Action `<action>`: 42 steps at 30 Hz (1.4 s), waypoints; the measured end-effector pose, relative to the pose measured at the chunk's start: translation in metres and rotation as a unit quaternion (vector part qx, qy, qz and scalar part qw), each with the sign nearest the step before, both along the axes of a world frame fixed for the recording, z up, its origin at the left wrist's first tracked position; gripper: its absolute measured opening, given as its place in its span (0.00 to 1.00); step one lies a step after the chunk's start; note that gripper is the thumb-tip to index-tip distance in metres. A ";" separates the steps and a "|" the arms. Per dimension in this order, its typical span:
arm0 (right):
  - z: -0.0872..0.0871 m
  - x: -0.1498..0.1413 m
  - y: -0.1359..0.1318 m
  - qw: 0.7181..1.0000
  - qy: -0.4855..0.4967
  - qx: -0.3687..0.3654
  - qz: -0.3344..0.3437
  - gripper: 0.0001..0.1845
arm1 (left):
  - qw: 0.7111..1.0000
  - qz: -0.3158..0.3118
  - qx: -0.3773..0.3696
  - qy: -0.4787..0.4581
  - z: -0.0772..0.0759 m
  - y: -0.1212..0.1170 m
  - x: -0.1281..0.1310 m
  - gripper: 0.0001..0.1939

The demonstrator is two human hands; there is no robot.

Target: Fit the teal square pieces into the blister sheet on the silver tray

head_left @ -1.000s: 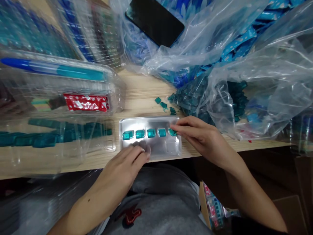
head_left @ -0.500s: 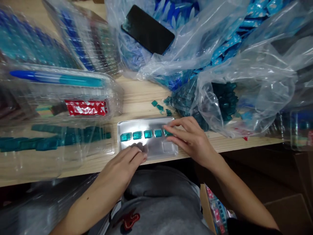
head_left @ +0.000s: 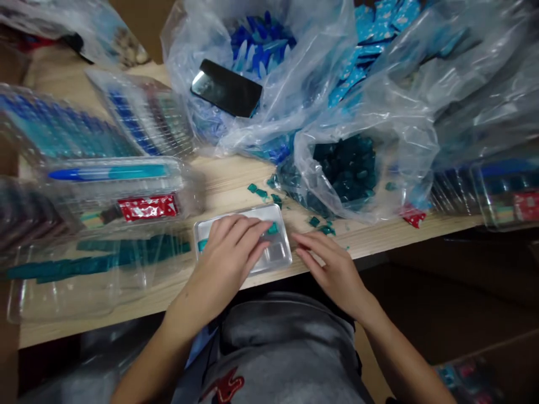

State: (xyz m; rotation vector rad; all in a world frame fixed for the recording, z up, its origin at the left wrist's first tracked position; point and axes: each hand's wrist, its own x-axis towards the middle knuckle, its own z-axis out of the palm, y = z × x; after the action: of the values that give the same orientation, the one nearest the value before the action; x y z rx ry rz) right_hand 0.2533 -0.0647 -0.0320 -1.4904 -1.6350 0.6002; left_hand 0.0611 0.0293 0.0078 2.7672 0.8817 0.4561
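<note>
My left hand [head_left: 233,245] lies palm down across a small clear plastic tray [head_left: 278,259] at the table's front edge. Its fingers are stretched out and the thumb stands apart. The fingertips reach a teal block [head_left: 273,228] in the tray's right part. Another teal block [head_left: 202,244] shows at the left end; the hand hides the middle of the row. Just right of the tray is my right hand [head_left: 330,262], thumb and forefinger slightly apart, with nothing visible between them. Loose teal pieces [head_left: 314,221] lie on the wood beyond it.
Behind stands an open plastic bag of dark teal pieces [head_left: 349,168]. A phone [head_left: 227,88] rests on another bag with blue pieces [head_left: 263,42]. To the left are stacked clear trays [head_left: 185,179] with a blue pen-like piece [head_left: 109,172] and a red packet [head_left: 148,207].
My right hand has drawn back from the tray's right end. My left hand has moved from the tray's front edge to over its row of teal blocks. The camera view has shifted.
</note>
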 end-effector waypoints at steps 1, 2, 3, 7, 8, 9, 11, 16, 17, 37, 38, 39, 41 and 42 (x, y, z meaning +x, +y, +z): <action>-0.001 -0.003 -0.003 1.000 0.010 -0.006 0.000 0.13 | 1.000 -0.004 0.001 0.012 -0.006 0.003 0.007 0.13; -0.003 -0.006 -0.006 1.000 0.018 -0.012 0.001 0.14 | 1.000 -0.008 -0.003 0.024 -0.011 0.005 0.013 0.13; -0.004 -0.009 -0.008 1.000 0.025 -0.017 0.001 0.14 | 0.999 -0.010 -0.007 0.032 -0.015 0.007 0.016 0.12; -0.006 -0.009 -0.012 0.997 0.065 -0.034 -0.012 0.15 | 1.000 -0.005 -0.023 0.019 -0.015 0.010 0.012 0.14; -0.006 -0.008 -0.012 0.996 0.073 -0.037 -0.019 0.15 | 1.000 0.010 -0.018 0.010 -0.011 0.012 0.008 0.15; -0.006 -0.008 -0.012 0.996 0.078 -0.040 -0.024 0.15 | 0.999 0.033 -0.011 0.005 -0.008 0.015 0.003 0.16; -0.007 -0.009 -0.013 0.996 0.074 -0.047 -0.017 0.16 | 0.997 0.080 0.007 0.017 -0.002 0.023 -0.007 0.15; -0.012 -0.022 -0.015 0.998 -0.037 -0.042 0.001 0.26 | 0.994 0.062 0.017 0.089 0.002 0.027 -0.016 0.12; -0.013 -0.024 -0.016 0.997 -0.061 -0.040 0.001 0.28 | 0.994 0.055 0.023 0.089 0.003 0.022 -0.015 0.12; -0.018 -0.017 -0.016 0.997 -0.052 -0.048 0.025 0.32 | 0.917 -0.054 -0.380 0.106 0.009 0.009 -0.024 0.09; -0.018 -0.017 -0.016 0.997 -0.050 -0.048 0.024 0.32 | 0.917 -0.061 -0.378 0.107 0.008 0.010 -0.024 0.09; -0.017 -0.016 -0.015 0.997 -0.048 -0.049 0.023 0.32 | 0.918 -0.070 -0.374 0.109 0.008 0.011 -0.024 0.10; -0.017 -0.016 -0.015 0.997 -0.043 -0.054 0.022 0.31 | 0.920 -0.082 -0.366 0.114 0.008 0.012 -0.025 0.11; -0.016 -0.016 -0.014 0.997 -0.041 -0.056 0.023 0.31 | 0.920 -0.084 -0.365 0.117 0.008 0.013 -0.026 0.11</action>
State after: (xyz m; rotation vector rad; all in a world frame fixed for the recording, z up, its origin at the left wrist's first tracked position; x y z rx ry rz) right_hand 0.2372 -0.0791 -0.0482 -1.5792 -1.7281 0.6730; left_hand 0.0355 0.0424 0.0160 2.1833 0.6636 -0.2128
